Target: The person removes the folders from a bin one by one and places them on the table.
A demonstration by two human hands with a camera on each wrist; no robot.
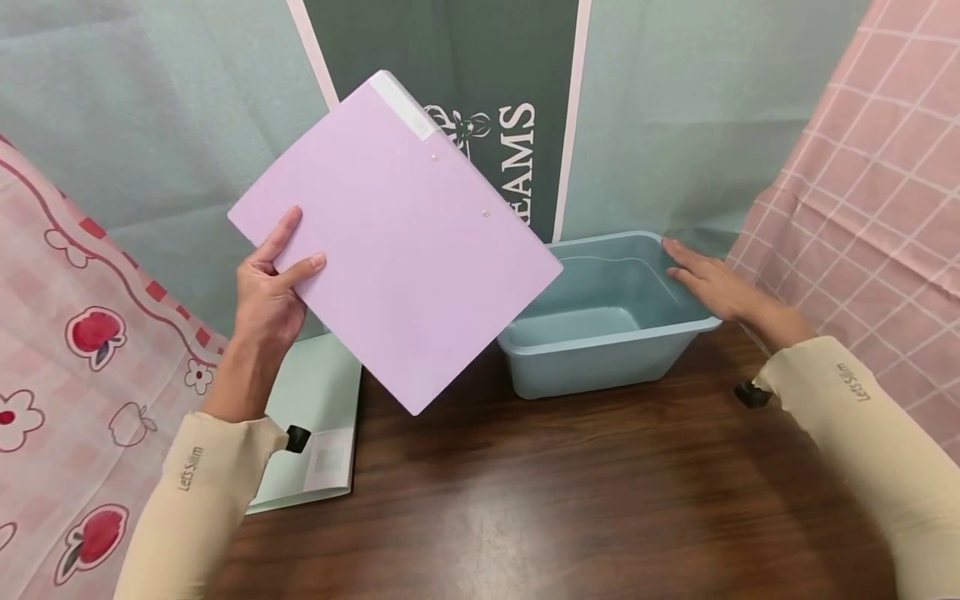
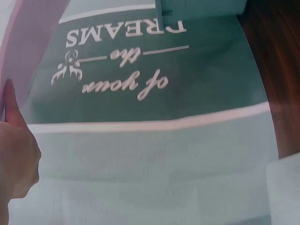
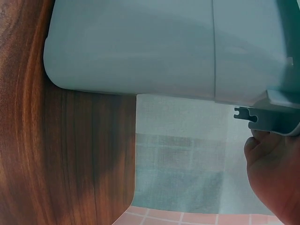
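My left hand (image 1: 272,287) grips a lilac file folder (image 1: 405,250) by its left edge, with thumb and index finger lying on its near face. The folder is held up at a slant, and its lower right corner overlaps the blue plastic bin (image 1: 592,367) in the head view. A white label strip runs along part of its spine. At the bin's right end, my right hand (image 1: 716,287) rests on the rim with fingers stretched out. In the right wrist view, the bin's outer wall (image 3: 136,47) fills the top, and the rim hides most of the fingers.
A pale green folder (image 1: 318,400) lies on the dark wooden table (image 1: 510,500) below my left forearm. Behind stands a green curtain (image 1: 660,100) with white lettering. Pink checked cloth (image 1: 885,167) hangs at the right, apple-print cloth (image 1: 82,400) at the left.
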